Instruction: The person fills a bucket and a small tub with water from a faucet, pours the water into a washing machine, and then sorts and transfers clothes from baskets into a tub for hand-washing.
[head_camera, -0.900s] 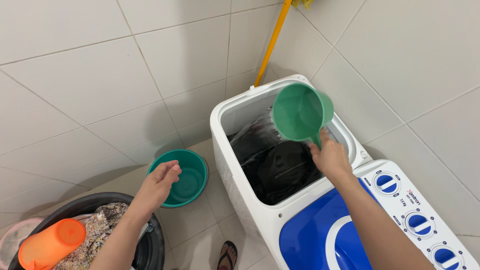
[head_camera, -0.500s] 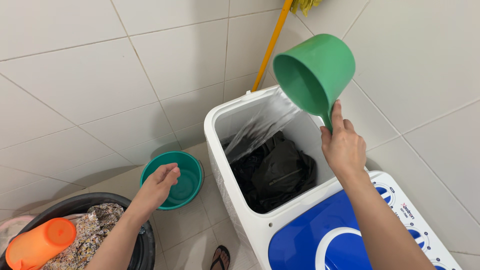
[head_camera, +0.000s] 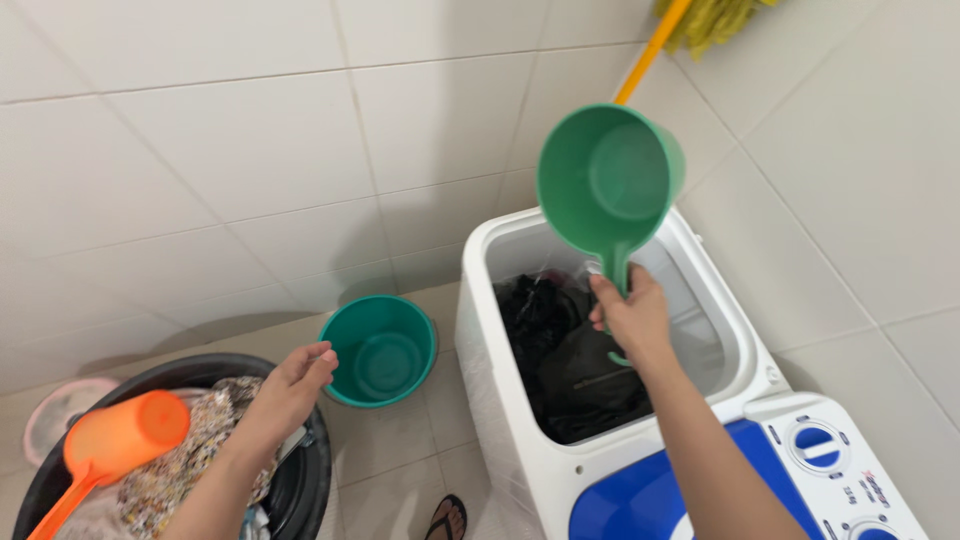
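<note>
A: Head view: how are the hands posed?

B: The right hand (head_camera: 632, 318) is raised and clenched on the handle of the green scoop (head_camera: 608, 180), which is held above the washing machine tub (head_camera: 480, 300). The left hand (head_camera: 295, 380) is lowered, fingers loosely released, above the black basin (head_camera: 310, 480), near the green bucket (head_camera: 380, 350).

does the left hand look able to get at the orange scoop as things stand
Probably yes. The left hand is empty and open, hovering over the black tub of patterned cloth. The orange scoop rests on that tub beside the forearm, with nothing between them, though the hand would have to draw back.
</note>
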